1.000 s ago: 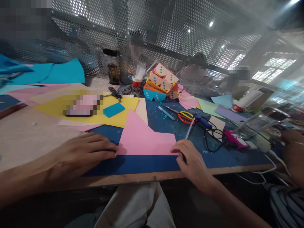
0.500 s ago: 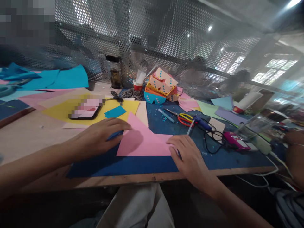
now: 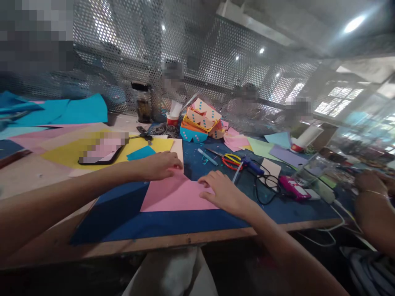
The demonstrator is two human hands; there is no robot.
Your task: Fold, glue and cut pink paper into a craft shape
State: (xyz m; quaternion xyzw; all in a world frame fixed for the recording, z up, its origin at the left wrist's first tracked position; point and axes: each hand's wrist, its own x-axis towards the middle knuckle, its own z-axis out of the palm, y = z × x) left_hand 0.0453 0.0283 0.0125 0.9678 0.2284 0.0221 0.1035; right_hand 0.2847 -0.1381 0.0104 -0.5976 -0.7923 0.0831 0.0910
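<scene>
A folded pink paper (image 3: 173,195) lies on the dark blue mat (image 3: 129,218) near the table's front edge. My left hand (image 3: 159,165) rests on the paper's upper left part, its fingers curled and pressing down. My right hand (image 3: 222,193) lies flat on the paper's right side with the fingers spread. Neither hand lifts anything.
Behind the pink paper lie a yellow sheet (image 3: 64,152) with a phone (image 3: 100,152), a small blue card (image 3: 140,153), scissors (image 3: 233,160), a pen (image 3: 207,156) and a pile of folded paper boxes (image 3: 200,121). Another person's hand (image 3: 370,185) is at the right edge. A perforated metal screen (image 3: 216,61) backs the table.
My left hand has slid up from the paper's lower left corner to its top. My right hand has moved inward onto the paper. The view has tilted upward a little.
</scene>
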